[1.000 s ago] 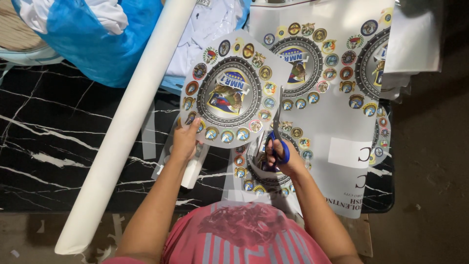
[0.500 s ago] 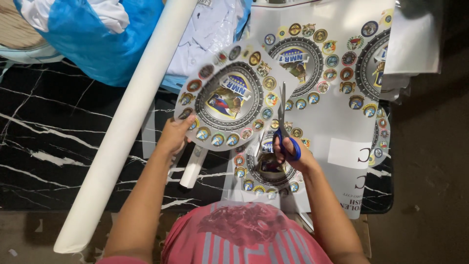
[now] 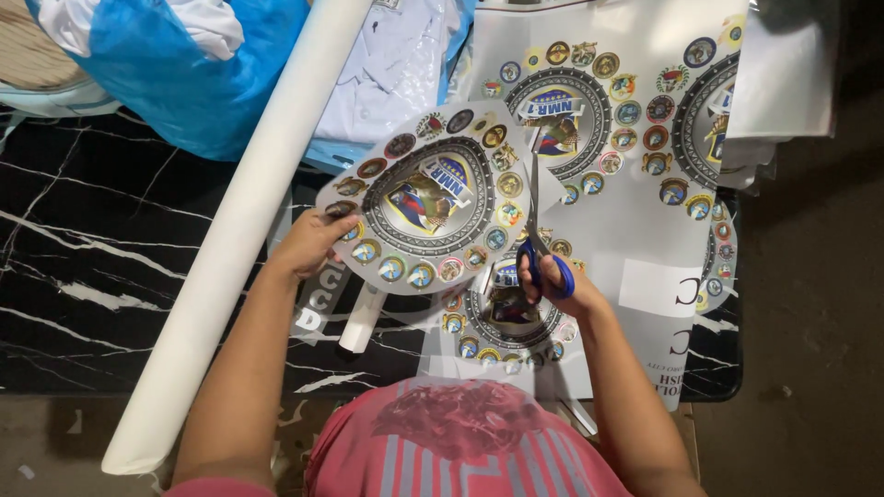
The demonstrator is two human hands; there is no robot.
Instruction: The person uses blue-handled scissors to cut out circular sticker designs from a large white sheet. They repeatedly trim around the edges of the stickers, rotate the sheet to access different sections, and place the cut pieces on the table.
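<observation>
My left hand grips the left edge of a round printed sticker sheet, a grey disc ringed with small coloured badges, lifted above the table. My right hand holds blue-handled scissors. Their blades point away from me along the disc's right edge. Under both hands lies a large glossy printed sheet with more of the same round designs.
A long white paper roll runs diagonally across the black marble-patterned table. A blue plastic bag with white cloth sits at the back left. A small white rolled piece lies below the disc. Pale papers are stacked at the back right.
The cut-out disc has turned and shifted a little left and lower in my left hand. The scissors have moved forward along its right edge.
</observation>
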